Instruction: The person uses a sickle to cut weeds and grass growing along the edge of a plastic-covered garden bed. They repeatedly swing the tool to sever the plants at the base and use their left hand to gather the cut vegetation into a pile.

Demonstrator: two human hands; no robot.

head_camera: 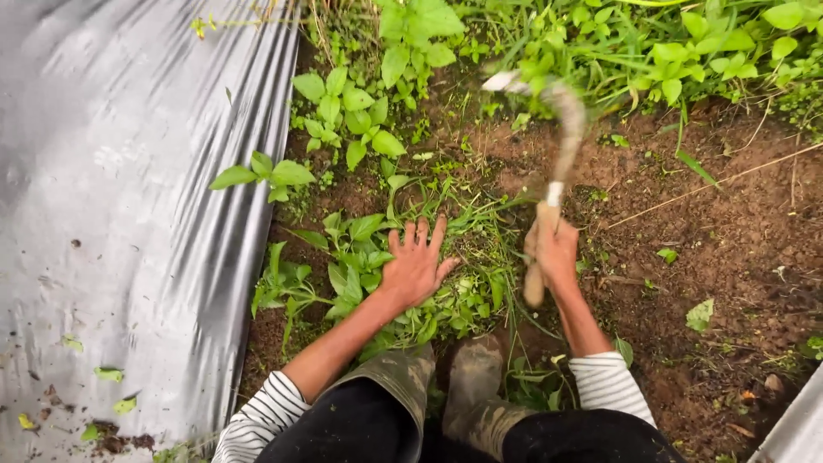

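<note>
**Crouched over weeds with a hand hoe**

Nearest the lens: black trousers, striped sleeves [257, 420] and muddy rubber boots [473, 377] planted in the furrow

Far left, silver-grey plastic mulch sheet [129, 214] sloping up, crinkled, likely slick and easy to tear; its edge running right beside the weeds, so little slack on that side

Next, left hand [415, 266] released, fingers spread flat, pressing down on a clump of leafy weeds [360, 257]. Soft, limp, light stuff by the look of it; stems probably snapping if pulled high, so best gathered low near the roots

Then right hand [553, 253] clenched round the pale wooden handle of a small hoe [557, 171], raised and blurred, blade end up near the tall greenery [651, 60]. Stiff, top-heavy tool, seemingly; grip sitting low on the shaft, bare butt poking out below the fist

Right of that, bare brown soil [729, 249], loose and crumbly, with open room for swinging; a second strip of sheet [797, 429] just clipping the lower right corner
</note>
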